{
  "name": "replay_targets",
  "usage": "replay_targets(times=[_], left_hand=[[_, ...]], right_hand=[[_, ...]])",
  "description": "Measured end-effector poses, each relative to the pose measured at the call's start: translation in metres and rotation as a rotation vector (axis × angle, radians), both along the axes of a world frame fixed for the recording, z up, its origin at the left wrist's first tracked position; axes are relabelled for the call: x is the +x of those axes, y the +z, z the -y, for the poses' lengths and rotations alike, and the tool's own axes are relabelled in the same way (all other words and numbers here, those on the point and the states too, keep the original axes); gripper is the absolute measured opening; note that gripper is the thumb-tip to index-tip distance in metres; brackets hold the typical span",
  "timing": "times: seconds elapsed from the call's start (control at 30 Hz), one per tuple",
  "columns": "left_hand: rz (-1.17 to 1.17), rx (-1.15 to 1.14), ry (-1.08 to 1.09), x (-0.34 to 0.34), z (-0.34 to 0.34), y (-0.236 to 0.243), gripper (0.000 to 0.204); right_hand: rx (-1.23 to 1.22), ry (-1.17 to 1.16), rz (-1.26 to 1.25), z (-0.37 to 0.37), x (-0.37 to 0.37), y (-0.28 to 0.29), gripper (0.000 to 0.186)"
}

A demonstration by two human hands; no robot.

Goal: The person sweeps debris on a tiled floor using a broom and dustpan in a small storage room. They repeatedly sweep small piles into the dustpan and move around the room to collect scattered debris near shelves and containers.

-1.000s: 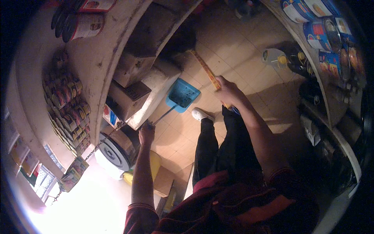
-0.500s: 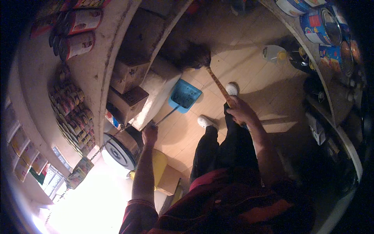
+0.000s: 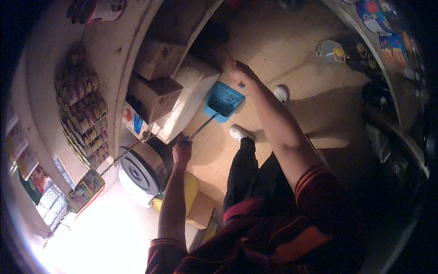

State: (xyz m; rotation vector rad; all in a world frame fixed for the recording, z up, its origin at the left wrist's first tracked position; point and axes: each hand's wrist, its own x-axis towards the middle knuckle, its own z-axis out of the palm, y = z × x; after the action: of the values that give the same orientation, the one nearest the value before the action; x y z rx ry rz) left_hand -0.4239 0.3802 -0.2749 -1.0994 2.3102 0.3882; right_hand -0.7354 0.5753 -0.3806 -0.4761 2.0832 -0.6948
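Observation:
My left hand (image 3: 182, 150) is closed on the long handle of a blue dustpan (image 3: 224, 98), which rests on the tiled floor with dark debris in it. My right hand (image 3: 239, 71) is stretched out above and beyond the dustpan, closed on the handle of a broom (image 3: 242, 84); the hand and forearm hide most of the handle, and the broom's head is lost in the dark shadow past it. My white shoes (image 3: 238, 132) are just below and to the right of the dustpan.
Cardboard boxes (image 3: 160, 59) and shelves with stacked cans (image 3: 84, 118) line the left, with a hanging chain (image 3: 112, 166) and a lidded bucket (image 3: 139, 171). On the right, jugs (image 3: 333, 51) stand on the floor beside a curved shelf of tins (image 3: 372, 16).
My right hand with the broom has swung forward and left, toward the area past the dustpan. My left hand has moved slightly right, still holding the dustpan.

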Motion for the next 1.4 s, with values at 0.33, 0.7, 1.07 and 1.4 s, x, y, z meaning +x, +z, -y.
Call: replay_targets(times=[0.33, 0.7, 1.07, 1.4], left_hand=[[-0.115, 0.023, -0.082, 0.063, 0.053, -0.019, 0.036], [-0.170, 0.051, -0.058, 0.081, 0.036, -0.024, 0.036], [-0.131, 0.034, -0.050, 0.079, 0.044, -0.029, 0.039], [-0.192, 0.063, -0.065, 0.080, 0.043, -0.034, 0.040]], right_hand=[[-0.141, -0.607, 0.370, -0.092, 0.164, 0.084, 0.047], [0.029, -0.509, 0.278, -0.033, 0.165, -0.002, 0.018], [-0.111, -0.894, 0.463, -0.240, 0.225, 0.095, 0.024], [-0.201, -0.944, 0.660, -0.193, 0.359, -0.005, 0.034]])
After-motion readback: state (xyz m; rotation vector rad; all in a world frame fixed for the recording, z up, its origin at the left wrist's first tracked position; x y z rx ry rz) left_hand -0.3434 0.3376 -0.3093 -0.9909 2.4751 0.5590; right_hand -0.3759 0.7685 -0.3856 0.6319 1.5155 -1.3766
